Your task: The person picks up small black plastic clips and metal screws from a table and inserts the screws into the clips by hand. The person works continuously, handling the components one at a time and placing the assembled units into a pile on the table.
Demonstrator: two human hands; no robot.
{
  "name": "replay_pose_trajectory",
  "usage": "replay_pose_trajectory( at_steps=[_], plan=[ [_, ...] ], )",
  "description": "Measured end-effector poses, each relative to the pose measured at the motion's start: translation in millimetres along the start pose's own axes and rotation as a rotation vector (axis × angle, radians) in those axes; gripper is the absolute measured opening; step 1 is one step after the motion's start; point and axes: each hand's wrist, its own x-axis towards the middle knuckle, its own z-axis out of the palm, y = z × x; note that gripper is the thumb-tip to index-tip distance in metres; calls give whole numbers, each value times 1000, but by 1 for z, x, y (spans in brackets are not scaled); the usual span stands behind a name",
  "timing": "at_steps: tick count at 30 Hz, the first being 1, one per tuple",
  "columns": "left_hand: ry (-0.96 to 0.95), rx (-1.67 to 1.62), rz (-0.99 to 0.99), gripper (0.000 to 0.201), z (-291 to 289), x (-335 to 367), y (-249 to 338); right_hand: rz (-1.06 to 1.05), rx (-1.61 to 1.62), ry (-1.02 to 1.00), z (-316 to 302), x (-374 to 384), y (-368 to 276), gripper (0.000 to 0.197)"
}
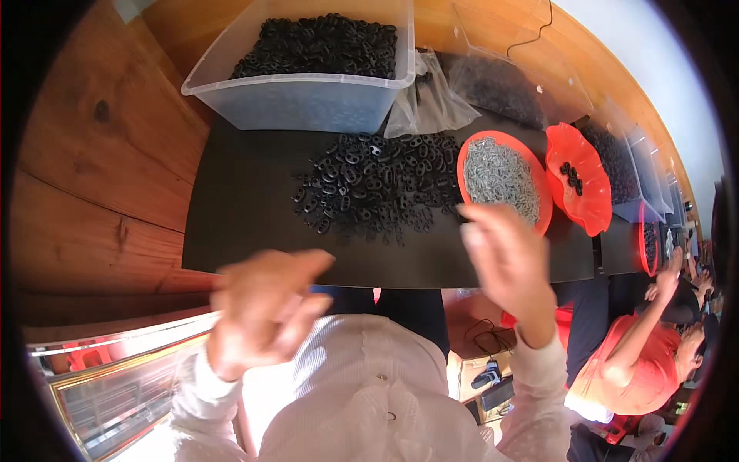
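My left hand (pixel 265 312) hovers in front of the dark table's near edge, blurred, its thumb and forefinger apart and nothing visible between them. Higher up, my right hand (pixel 508 258) overlaps the near rim of a red plate (pixel 548 202). Motion smears its fingertips, so I cannot make out whether they hold a small part. Small silver metal pieces (pixel 502 173) fill that plate. To its left spreads a loose pile of black plastic two-holed oval pieces (pixel 362 181), apart from both hands.
A clear bin (pixel 308 100) of black pieces stands behind the pile, beside a plastic bag (pixel 435 104). Right of the plate is a red wavy dish (pixel 589 196) with a few black pieces. More clear bins (pixel 508 92) line the back. A co-worker in orange (pixel 635 369) sits at right.
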Motion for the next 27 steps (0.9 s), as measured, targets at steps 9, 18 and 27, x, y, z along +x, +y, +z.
replay_pose_trajectory(
  at_steps=[9,18,27],
  plan=[
    [-385,-129,138,10,97,2,-22,-232,-381,-204,96,49,29,68],
    [-472,-285,-48,25,110,0,-34,-167,-443,-128,88,61,49,53],
    [-387,-298,11,20,115,-5,-39,-174,-239,-79,62,51,46,29]
  ],
)
